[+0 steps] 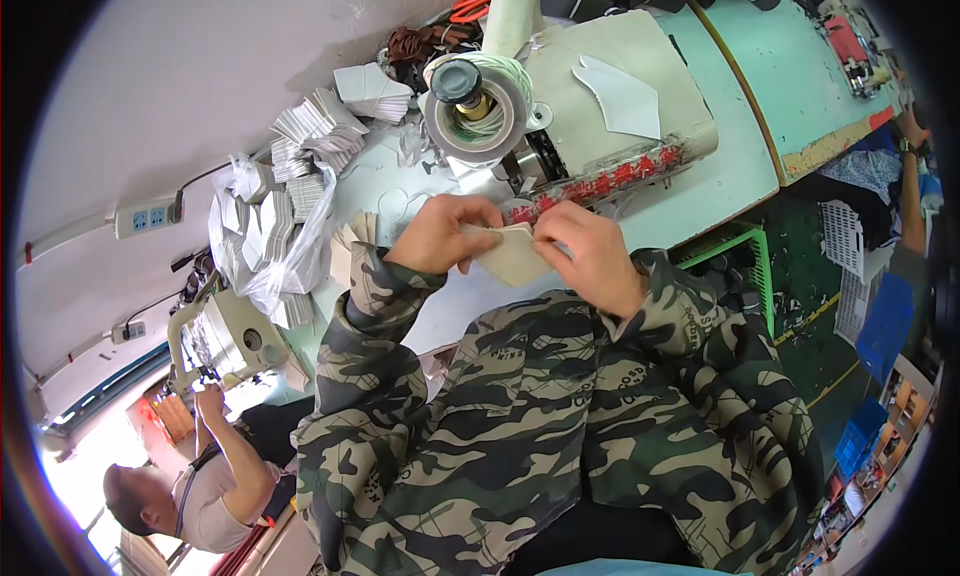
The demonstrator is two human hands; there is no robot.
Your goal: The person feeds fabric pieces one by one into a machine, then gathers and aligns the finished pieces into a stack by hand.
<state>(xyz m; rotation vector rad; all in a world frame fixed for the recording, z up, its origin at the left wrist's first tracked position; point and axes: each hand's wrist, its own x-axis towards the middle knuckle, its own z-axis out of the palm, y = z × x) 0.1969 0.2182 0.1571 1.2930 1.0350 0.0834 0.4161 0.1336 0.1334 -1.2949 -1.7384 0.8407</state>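
My left hand (445, 238) and my right hand (592, 259) pinch a small beige flat piece (516, 260) between them, close in front of a cream industrial machine (640, 66). Each hand grips an upper corner of the piece, and it looks like more than one layer at the top edge. Just past my fingertips is the machine's metal working head (530, 166), beside a bar with worn red paint (610, 181). A white cut piece (620, 96) lies on top of the machine. Left of my left hand stands a small stack of beige pieces (352, 244).
Stacks of pale cut pieces (315, 131) and a clear plastic bag (285, 266) of more stacks cover the table's left. A co-worker (215, 486) sits at a sewing machine (235, 341) at lower left. A green crate (745, 261) stands right, below the table edge.
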